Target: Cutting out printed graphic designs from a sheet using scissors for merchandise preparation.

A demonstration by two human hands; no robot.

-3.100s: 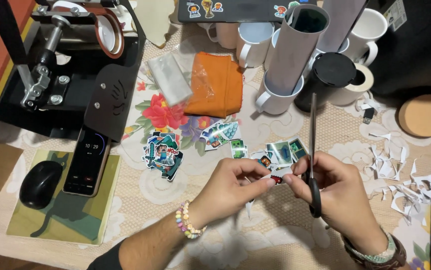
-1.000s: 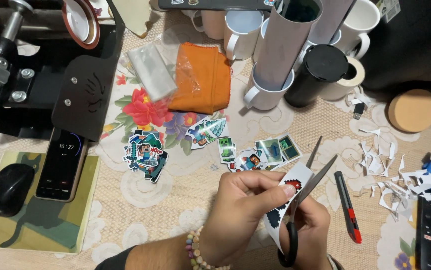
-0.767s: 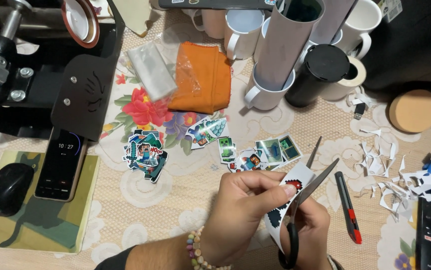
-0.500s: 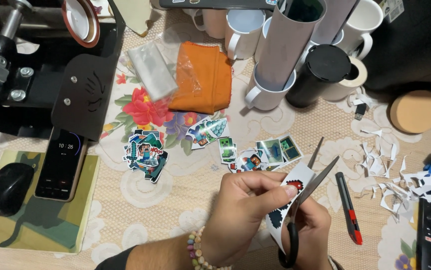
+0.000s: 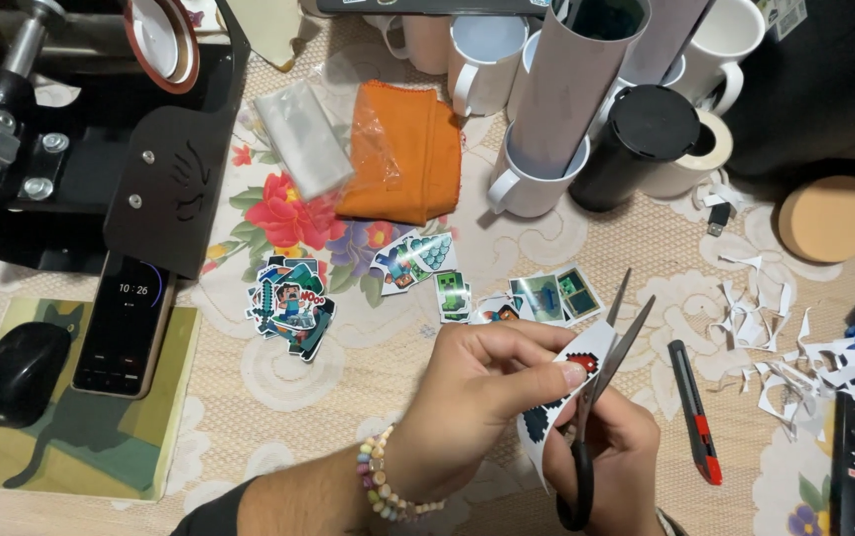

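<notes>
Your left hand point(image 5: 477, 397) pinches the printed sticker sheet point(image 5: 558, 397) above the table's lace cloth point(image 5: 348, 397), while your right hand point(image 5: 611, 457) grips black scissors point(image 5: 601, 387), blades open at the sheet's edge, maybe touching it, near cut stickers point(image 5: 293, 303).

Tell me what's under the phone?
The phone lies on a green pad with a dark cat shape, beside a black mouse. Its top end tucks under a black plate. Whatever part of the pad sits beneath the phone is hidden.
</notes>
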